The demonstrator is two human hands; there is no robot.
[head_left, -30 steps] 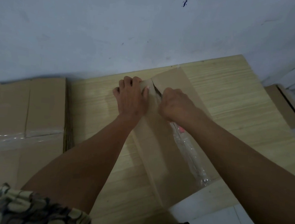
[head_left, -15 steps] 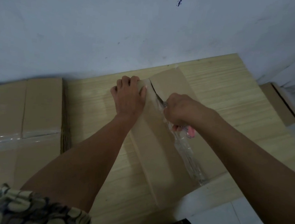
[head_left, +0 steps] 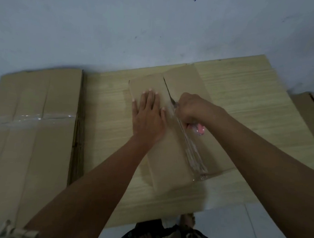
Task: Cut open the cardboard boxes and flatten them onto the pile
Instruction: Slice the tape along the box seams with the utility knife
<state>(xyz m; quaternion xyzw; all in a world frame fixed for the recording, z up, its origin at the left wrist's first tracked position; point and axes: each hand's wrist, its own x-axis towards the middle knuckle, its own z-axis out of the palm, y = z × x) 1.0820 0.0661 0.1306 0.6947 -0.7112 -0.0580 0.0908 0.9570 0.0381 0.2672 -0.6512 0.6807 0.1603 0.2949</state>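
Cardboard box (head_left: 171, 139) is laid on a wood-look board (head_left: 249, 92) by the wall, near the middle of the view. Its taped top seam is slit from the far end; the blade of the knife (head_left: 173, 101) is now lower along the seam than half a second ago, so the cut is judged roughly a third done. Knife is gripped in the right hand (head_left: 193, 110), fingers curled round a pink handle. Left hand (head_left: 149, 114) is now laid flat with fingers straight on the box top, just beside the seam, where earlier it was hooked over the far edge. Clear tape (head_left: 193, 154) is still uncut toward the near end. Flattened pile (head_left: 32, 123) is seen at left, apart from the box. Another box (head_left: 312, 117) is partly seen at far right. Flattening is not yet begun.
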